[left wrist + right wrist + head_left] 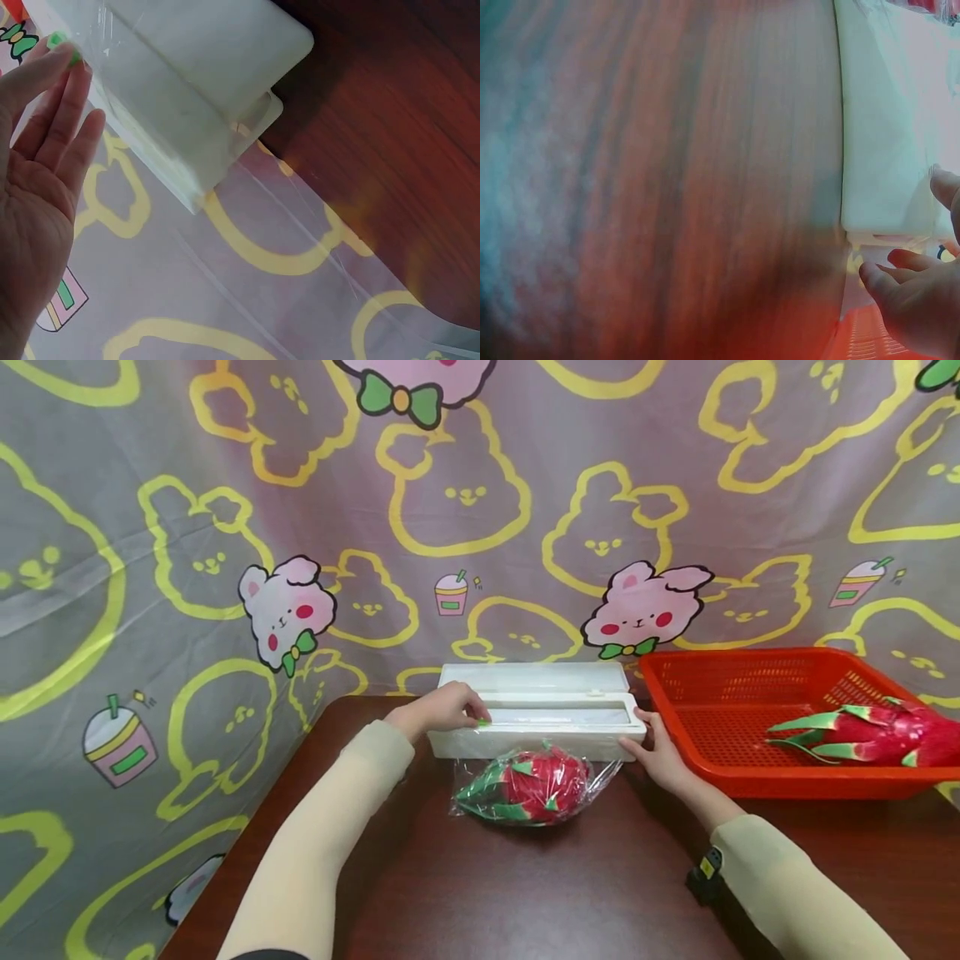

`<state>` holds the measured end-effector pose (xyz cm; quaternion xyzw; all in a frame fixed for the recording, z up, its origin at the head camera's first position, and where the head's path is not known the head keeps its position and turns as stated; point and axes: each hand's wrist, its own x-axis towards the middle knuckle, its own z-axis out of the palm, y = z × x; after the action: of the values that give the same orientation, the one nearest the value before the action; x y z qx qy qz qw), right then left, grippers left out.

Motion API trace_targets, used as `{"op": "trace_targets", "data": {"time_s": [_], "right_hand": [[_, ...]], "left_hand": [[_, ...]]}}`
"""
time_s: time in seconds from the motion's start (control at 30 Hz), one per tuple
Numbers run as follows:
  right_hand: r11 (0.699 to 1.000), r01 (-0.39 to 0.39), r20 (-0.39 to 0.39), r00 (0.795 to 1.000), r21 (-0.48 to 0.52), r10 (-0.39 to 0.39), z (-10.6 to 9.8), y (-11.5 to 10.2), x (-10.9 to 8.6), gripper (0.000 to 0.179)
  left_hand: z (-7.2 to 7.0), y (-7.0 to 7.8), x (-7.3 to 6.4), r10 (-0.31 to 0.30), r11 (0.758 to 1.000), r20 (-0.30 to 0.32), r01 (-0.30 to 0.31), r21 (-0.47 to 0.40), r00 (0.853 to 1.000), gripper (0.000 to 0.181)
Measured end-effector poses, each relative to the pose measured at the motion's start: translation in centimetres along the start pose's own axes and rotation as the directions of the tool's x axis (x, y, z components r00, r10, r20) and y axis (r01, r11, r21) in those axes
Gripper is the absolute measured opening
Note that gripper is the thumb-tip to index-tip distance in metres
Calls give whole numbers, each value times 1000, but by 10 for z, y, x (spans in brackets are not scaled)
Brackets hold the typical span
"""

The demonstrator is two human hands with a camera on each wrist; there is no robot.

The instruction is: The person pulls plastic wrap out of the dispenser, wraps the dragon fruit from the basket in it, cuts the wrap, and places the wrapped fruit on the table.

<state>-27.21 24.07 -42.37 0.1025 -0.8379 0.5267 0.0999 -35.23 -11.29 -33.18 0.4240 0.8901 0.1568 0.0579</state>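
Observation:
A long white cling film dispenser (532,742) stands on the table with its lid (532,678) raised at the back. My left hand (444,706) is at its left end, thumb and finger pinching a small green slider (64,46) on the edge. With the thumb in front and fingers around the corner, my right hand (660,752) holds the dispenser's right end. A dragon fruit (543,785), red with green scales, lies just in front, covered by clear cling film (600,779) that runs up to the dispenser.
To the right sits a red plastic basket (720,777) with another dragon fruit (892,735) in it. A patterned curtain (525,527) hangs behind and to the left of the brown wooden table (540,893).

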Motion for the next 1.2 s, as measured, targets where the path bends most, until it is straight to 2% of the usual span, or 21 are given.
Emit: {"op": "trace_targets", "data": {"time_s": [0.33, 0.77, 1.0, 1.2], "right_hand": [[1000, 19, -6, 1000, 10, -19, 0, 5, 2, 52], [1000, -14, 11, 1000, 7, 14, -4, 3, 2, 54], [1000, -24, 9, 1000, 3, 24, -3, 3, 3, 53], [1000, -19, 11, 1000, 16, 19, -2, 2, 2, 53]], "left_hand": [[0, -3, -5, 8, 1000, -7, -8, -2, 1000, 14], [-2, -5, -7, 3, 999, -14, -3, -37, 1000, 15], [-5, -7, -10, 22, 1000, -4, -22, -9, 1000, 15], [-4, -9, -13, 4, 1000, 0, -4, -3, 1000, 16]]}}
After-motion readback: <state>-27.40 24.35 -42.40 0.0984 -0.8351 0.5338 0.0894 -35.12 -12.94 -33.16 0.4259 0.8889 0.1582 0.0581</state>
